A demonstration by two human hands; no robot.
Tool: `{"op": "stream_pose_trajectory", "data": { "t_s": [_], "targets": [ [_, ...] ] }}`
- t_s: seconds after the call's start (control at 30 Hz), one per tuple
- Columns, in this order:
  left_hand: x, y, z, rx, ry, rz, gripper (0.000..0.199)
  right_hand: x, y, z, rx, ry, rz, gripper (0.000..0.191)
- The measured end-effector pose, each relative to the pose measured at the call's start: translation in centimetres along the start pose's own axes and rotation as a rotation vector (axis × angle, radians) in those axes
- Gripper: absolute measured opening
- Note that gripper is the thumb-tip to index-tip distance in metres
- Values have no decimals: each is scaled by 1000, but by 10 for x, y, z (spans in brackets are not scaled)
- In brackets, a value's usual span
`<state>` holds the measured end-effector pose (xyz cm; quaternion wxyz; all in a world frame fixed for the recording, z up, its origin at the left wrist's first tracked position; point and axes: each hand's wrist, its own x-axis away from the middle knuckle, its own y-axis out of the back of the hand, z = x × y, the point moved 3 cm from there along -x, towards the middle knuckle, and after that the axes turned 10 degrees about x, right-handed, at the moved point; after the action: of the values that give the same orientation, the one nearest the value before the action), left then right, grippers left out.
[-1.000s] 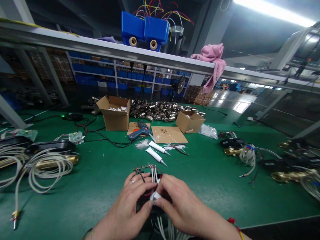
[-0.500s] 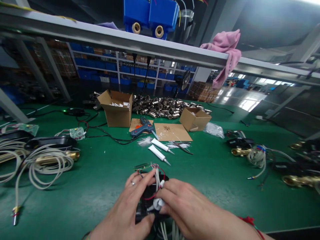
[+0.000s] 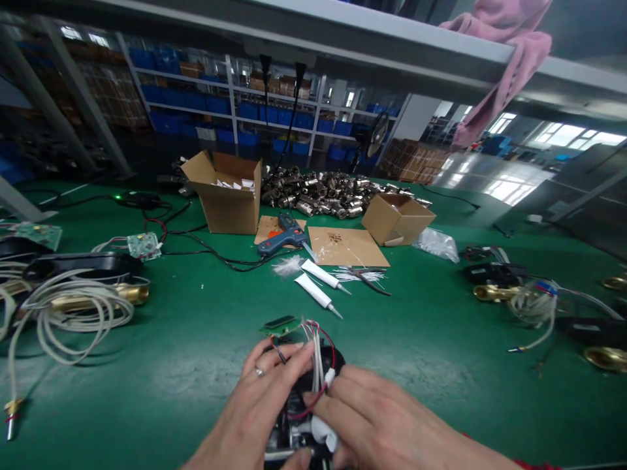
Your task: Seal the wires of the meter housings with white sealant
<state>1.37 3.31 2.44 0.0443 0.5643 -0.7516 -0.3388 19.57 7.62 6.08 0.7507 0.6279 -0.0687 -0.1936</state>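
Nearest to me, the black housing (image 3: 298, 395) lies between both hands at the near side of the tabletop (image 3: 206, 339). The left hand (image 3: 259, 405) holds its left side, thumb and fingers apart with the housing between them. The right hand (image 3: 377, 411) has its fingers curled over the other side, by the red wire (image 3: 334, 349); I can't tell whether they grip anything.

What has just changed is the white wrapped piece (image 3: 323, 433). A second ago I had it pinched up between both hands; now it sits low, at the near end of the housing, just beside the right fingers. I read that as the work having gone down into the housing itself, with the left hand steadying. More of the interior shows too, so the white connector (image 3: 330, 376) is plain to me, and the green circuit board (image 3: 280, 325) lies beyond the left fingertips.

Farther off, two white tubes (image 3: 313, 290) and the glue gun (image 3: 284, 241) lie unused, then come the metal fittings (image 3: 318, 192). My view has tipped down, and the shelf's blue units have left it.
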Motion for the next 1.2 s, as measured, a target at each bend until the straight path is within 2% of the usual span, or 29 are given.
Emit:
{"op": "stream_pose_trajectory", "data": {
  "t_s": [0.1,0.2,0.5,1.03,1.2],
  "targets": [
    [0,0,2,-8,-7,3,79,-2,-1,-3,35,14,-13,19],
    [0,-2,4,3,-4,25,78,-3,-3,-3,48,2,-103,12],
    [-2,-1,5,17,-23,27,75,-2,-3,3,124,-27,-249,44],
    [0,-4,2,-24,-37,-5,82,-7,-10,5,94,-3,-279,44],
    [-2,-3,-1,-50,-85,-38,76,-5,-9,4,56,-4,-326,44]
  ]
}}
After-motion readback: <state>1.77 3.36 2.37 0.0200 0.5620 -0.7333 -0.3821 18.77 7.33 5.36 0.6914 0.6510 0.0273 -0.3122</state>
